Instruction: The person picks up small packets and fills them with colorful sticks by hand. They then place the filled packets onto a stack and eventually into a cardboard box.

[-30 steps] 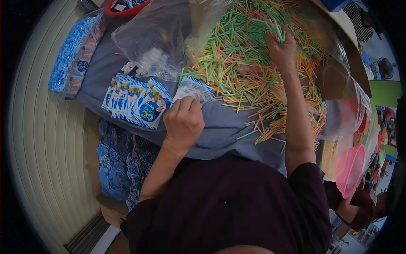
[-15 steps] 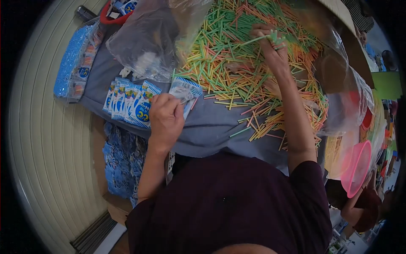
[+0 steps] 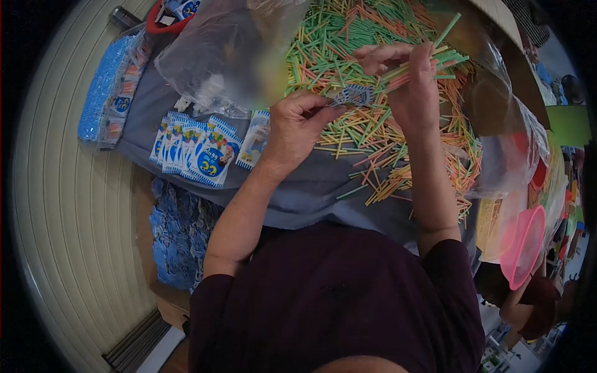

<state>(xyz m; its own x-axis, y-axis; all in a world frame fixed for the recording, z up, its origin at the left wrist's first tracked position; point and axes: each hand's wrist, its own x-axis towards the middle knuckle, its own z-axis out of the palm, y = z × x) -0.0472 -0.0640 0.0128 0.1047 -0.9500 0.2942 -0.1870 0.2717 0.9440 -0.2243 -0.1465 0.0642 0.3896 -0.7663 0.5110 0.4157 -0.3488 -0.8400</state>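
Note:
My left hand [image 3: 293,132] pinches a small blue-and-white packet [image 3: 353,95] between thumb and fingers, its end pointing right toward my other hand. My right hand [image 3: 410,87] holds a small bunch of thin coloured sticks [image 3: 446,61], green, yellow and pinkish, their ends fanning out to the upper right. Both hands are over a large heap of loose coloured sticks [image 3: 339,59]. Left of my left hand, a row of overlapping printed packets [image 3: 211,152] lies on the grey cloth [image 3: 298,193]. A separate packet [image 3: 254,142] lies partly behind my left wrist.
A clear plastic bag [image 3: 205,62] lies at the upper left, near a red basin [image 3: 168,26]. A long blue bundle of packets [image 3: 109,93] sits at the cloth's left edge. At the right are crumpled plastic [image 3: 525,137], a pink basket [image 3: 524,245] and another person [image 3: 528,311].
My left hand has moved right and up from beside the packet row, bringing a packet. My right hand has drawn nearer with the sticks, now turned with fingers pointing up-left.

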